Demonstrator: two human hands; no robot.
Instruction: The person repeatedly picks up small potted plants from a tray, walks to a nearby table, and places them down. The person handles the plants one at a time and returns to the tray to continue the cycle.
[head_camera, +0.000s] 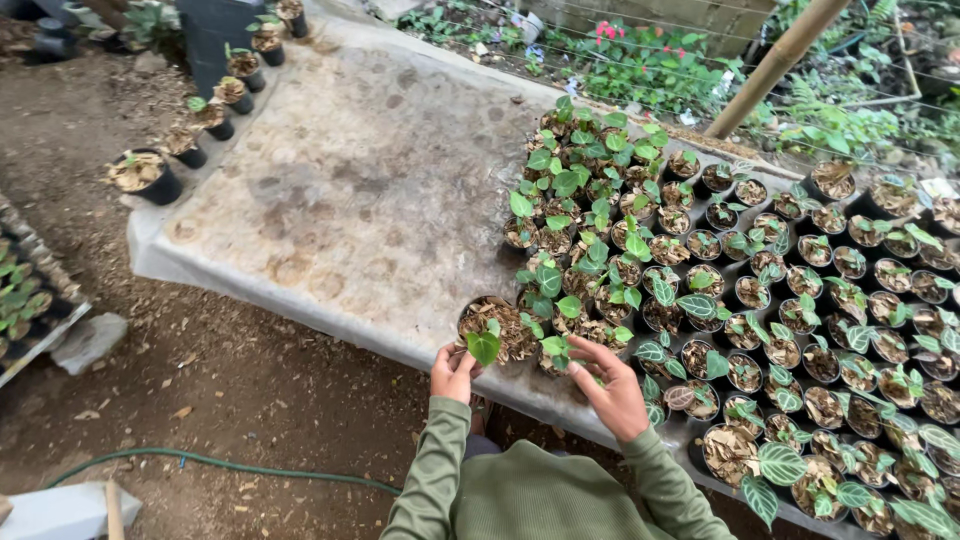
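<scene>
Outside on the grey bench (350, 200), the left hand (453, 372) grips the near rim of a small black pot (497, 327), while the right hand (610, 388) hovers open just right of it.

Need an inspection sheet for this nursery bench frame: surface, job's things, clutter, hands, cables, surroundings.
Surface: grey sheet-covered bench, stained, with round pot marks on its bare left part.
Job's things: small black pot with a green seedling and dry mulch, at the bench's near edge; beside it a dense block of potted seedlings.
Clutter: row of black pots along the far left edge.
Hands: left hand touches the small black pot; right hand is open among neighbouring leaves.
Cables: green hose on the dirt.
Surroundings: bamboo pole, wire fence, garden plants.
</scene>
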